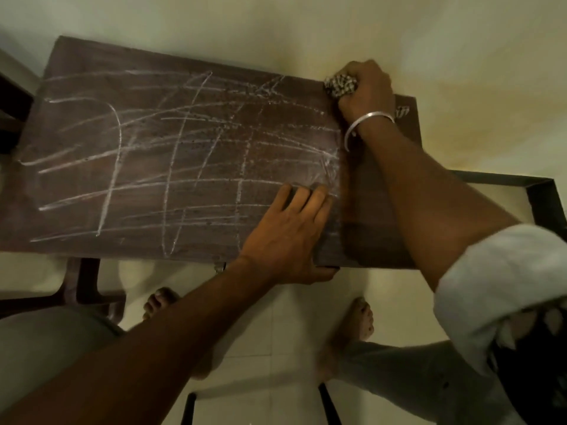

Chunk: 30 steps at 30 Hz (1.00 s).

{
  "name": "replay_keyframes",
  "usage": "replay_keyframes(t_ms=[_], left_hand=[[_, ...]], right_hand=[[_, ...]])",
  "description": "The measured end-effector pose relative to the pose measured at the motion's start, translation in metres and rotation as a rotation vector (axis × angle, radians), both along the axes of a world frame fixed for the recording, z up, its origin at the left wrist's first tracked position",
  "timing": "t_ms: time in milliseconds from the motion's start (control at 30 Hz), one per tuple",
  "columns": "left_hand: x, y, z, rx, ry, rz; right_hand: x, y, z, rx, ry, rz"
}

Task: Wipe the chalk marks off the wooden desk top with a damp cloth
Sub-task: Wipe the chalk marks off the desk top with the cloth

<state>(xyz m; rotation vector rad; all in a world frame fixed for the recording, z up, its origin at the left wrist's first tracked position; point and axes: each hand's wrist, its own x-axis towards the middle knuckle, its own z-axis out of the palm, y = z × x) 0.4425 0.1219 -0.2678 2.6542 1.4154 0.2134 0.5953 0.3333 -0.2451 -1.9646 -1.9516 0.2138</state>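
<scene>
The dark wooden desk top (pixel 147 216) stands against a pale wall (pixel 245 23) over a light tiled floor (pixel 276 329), with a black metal frame (pixel 543 194) jutting out at its right end. White chalk marks (pixel 184 124) criss-cross most of the wood in long strokes and a few loops; the strip at the right end looks cleaner, though blur makes that hard to judge. 2 hands are on the top. The right hand (pixel 369 87), with 1 silver bangle (pixel 365 120) on its wrist, is clenched round 1 bunched checked cloth (pixel 339 84) at the far right edge. The left hand (pixel 285 237) lies flat near the front, fingers straight and holding nothing, thumb at the near edge. 2 bare feet (pixel 362 317) stand on the floor below
</scene>
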Motion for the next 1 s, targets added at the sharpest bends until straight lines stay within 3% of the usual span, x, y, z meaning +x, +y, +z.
replay_keyframes(t_ms=[233, 533, 767, 1000], left_hand=[[0.000, -0.001, 0.001, 0.011, 0.027, -0.002], [0.000, 0.000, 0.001, 0.007, 0.042, -0.016], [0.000, 0.000, 0.000, 0.025, 0.030, -0.026], [0.000, -0.002, 0.002, 0.035, 0.048, -0.006]], right_hand=[[-0.002, -0.065, -0.006, -0.001, 0.073, 0.079], [-0.006, 0.001, 0.006, -0.060, 0.032, 0.052], [0.007, -0.079, -0.007, -0.007, 0.084, 0.179], [-0.005, -0.044, 0.007, -0.042, 0.052, 0.080]])
